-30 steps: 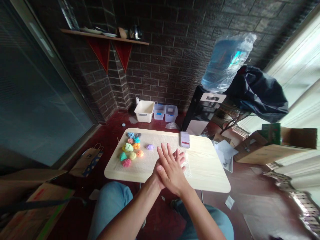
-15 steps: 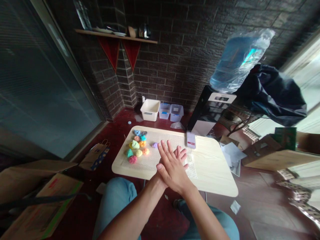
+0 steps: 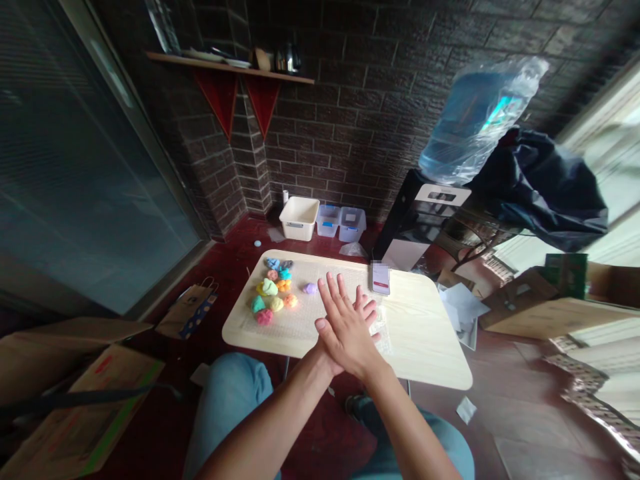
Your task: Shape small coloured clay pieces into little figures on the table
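Observation:
Above the near middle of the table, my right hand (image 3: 347, 330) lies across my left hand (image 3: 369, 312), palm towards palm. Fingers of both hands are stretched out. Whatever may be between the palms is hidden. A small purple lump (image 3: 310, 289) that looks like modelling clay rests just beyond them, on a clear bubble-textured sheet (image 3: 305, 319). Farther left on this sheet sit several more lumps, among them a pink lump (image 3: 265, 317), a pale green lump (image 3: 270, 287), an orange lump (image 3: 284, 285) and a blue lump (image 3: 273, 263).
A phone (image 3: 381, 277) lies at the far edge of the pale wooden table (image 3: 430, 333). Behind stand a white bin (image 3: 299, 229), two clear boxes and a water dispenser (image 3: 415, 227). Cardboard boxes (image 3: 115, 400) flank both sides. My knees are under the near edge.
My hands stay laid across each other, and the right has slid slightly forward and turned over the left. The view swung left at first, shifting the scene rightward. The lumps have not moved.

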### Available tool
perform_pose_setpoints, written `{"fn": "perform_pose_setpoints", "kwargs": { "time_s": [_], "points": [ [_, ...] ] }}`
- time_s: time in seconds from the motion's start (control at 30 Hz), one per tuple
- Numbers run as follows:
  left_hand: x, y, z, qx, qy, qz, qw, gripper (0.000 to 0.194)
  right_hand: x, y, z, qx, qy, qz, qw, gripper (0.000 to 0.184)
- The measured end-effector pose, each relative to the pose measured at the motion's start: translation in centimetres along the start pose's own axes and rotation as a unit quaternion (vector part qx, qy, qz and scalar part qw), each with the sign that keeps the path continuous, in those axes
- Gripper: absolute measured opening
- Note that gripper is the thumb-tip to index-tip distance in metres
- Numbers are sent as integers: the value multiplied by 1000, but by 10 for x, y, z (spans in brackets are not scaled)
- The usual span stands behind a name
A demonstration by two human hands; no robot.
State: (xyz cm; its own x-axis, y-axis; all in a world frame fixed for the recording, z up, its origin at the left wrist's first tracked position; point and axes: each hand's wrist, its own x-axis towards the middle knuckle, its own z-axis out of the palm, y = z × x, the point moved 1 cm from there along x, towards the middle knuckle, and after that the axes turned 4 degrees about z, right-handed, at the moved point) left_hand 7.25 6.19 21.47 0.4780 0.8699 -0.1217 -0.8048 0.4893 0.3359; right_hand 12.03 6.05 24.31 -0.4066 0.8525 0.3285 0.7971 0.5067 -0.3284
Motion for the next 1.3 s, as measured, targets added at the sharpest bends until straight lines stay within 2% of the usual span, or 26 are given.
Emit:
{"fn": "perform_pose_setpoints", "kwargs": {
  "time_s": [0.07,0.17,0.27,0.47,0.67,0.87,1.1,1.2,1.3],
  "points": [
    [-3,-2,2,-23,-22,-12,999,65,4,6,-1,-1,5,24,1000,60],
    [-8,1,7,-81,-66,5,995,55,4,19,-4,14,-2,54,998,56],
    [-11,4,7,-119,-87,12,989,53,1,27,-9,57,5,63,996,53],
    [-12,5,6,-106,-79,-42,990,58,2,30,-17,167,53,83,981,50],
    [-12,9,9,-127,-53,-38,990,57,4,33,-20,214,79,104,968,51],
    [-9,13,0,-152,-28,-31,988,58,-12,36,-26,249,97,124,956,52],
    [-12,25,-1,-128,-26,-9,991,59,-37,40,-20,231,102,147,956,47],
    [-13,27,-2,-103,-26,-10,994,59,-40,29,-19,205,88,127,967,48],
    [-11,18,-6,-77,-60,1,995,60,-36,9,-17,153,49,77,984,53]
  ]
}}
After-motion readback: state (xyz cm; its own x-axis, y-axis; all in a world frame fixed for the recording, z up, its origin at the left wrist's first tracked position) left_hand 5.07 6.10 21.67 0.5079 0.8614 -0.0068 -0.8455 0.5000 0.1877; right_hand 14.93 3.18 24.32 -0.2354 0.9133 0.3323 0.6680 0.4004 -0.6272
